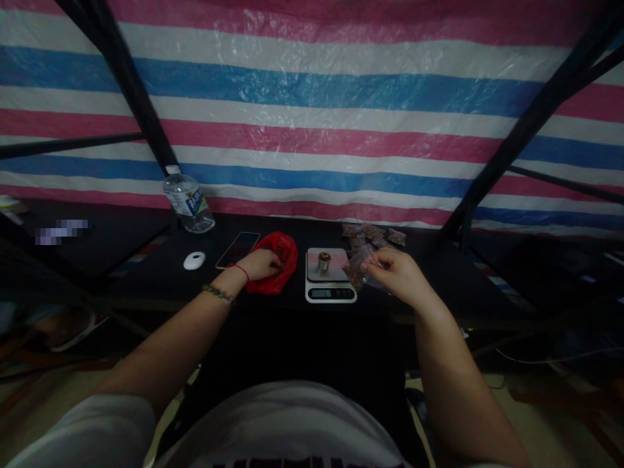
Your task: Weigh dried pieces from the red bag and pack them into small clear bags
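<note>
The left hand [260, 264] is reaching into the red plastic bag [273, 263] lying on the dark bench [160, 273], its fingers curling down onto the bag's contents, though whether the grip is pinching anything there is too dim to tell. The right hand [397, 273] is holding a small clear pouch [361, 268] up just right of the digital scale [330, 276], the grip pressing together on the pouch's upper edge so it is hanging toward the scale. The scale is sitting between the two hands, with a small brownish cup [324, 261] standing on its platform. The red bag is lying left of the scale, so the left hand is nearer it. Filled pouches [373, 235] are lying behind the right hand.
</note>
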Demonstrator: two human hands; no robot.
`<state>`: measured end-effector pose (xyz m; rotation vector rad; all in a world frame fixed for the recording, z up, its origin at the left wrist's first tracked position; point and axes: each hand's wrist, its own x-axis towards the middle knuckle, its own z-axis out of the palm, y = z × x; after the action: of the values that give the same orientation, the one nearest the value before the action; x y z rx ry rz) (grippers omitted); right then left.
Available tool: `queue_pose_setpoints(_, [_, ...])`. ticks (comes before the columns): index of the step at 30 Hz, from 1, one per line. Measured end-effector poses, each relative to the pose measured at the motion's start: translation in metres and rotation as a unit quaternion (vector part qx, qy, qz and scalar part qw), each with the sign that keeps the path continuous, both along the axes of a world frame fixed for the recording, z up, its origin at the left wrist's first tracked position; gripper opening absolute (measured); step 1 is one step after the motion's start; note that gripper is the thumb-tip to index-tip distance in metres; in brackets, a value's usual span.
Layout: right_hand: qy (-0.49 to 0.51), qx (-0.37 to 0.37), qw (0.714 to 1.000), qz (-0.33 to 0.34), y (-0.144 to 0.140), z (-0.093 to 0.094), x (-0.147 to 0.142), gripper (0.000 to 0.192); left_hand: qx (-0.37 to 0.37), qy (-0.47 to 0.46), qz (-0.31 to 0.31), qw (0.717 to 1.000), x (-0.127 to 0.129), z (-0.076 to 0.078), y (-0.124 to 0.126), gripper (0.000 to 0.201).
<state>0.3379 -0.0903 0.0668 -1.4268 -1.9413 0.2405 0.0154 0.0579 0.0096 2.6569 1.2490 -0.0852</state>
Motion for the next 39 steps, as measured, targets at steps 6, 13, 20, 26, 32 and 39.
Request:
queue_pose_setpoints(6, [0.018, 0.011, 1.0, -0.016, -0.004, 0.001, 0.003, 0.022, -0.004, 0.014, -0.017, 1.0, 0.011, -0.002, 0.0, 0.028])
queue_pose_setpoints(13, [0.02, 0.016, 0.999, -0.022, -0.003, -0.001, 0.002, 0.022, 0.011, 0.003, -0.01, 1.0, 0.002, -0.01, 0.007, 0.029])
queue_pose_setpoints(20, [-0.002, 0.023, 1.0, -0.021, 0.001, -0.005, -0.001, 0.024, -0.039, -0.002, -0.053, 0.998, -0.003, -0.007, 0.003, 0.033])
queue_pose_setpoints(26, [-0.002, 0.012, 1.0, -0.019, 0.004, -0.009, -0.003, 0.025, -0.029, 0.008, -0.028, 0.999, -0.002, -0.007, 0.008, 0.029])
queue_pose_setpoints(32, [-0.003, 0.009, 1.0, -0.02, 0.005, -0.011, -0.004, 0.025, -0.021, 0.03, -0.017, 0.999, 0.002, -0.009, 0.014, 0.026])
queue_pose_setpoints(39, [0.002, 0.005, 1.0, -0.019, 0.006, -0.012, -0.002, 0.023, -0.028, 0.035, -0.001, 0.999, 0.003, -0.006, 0.015, 0.024])
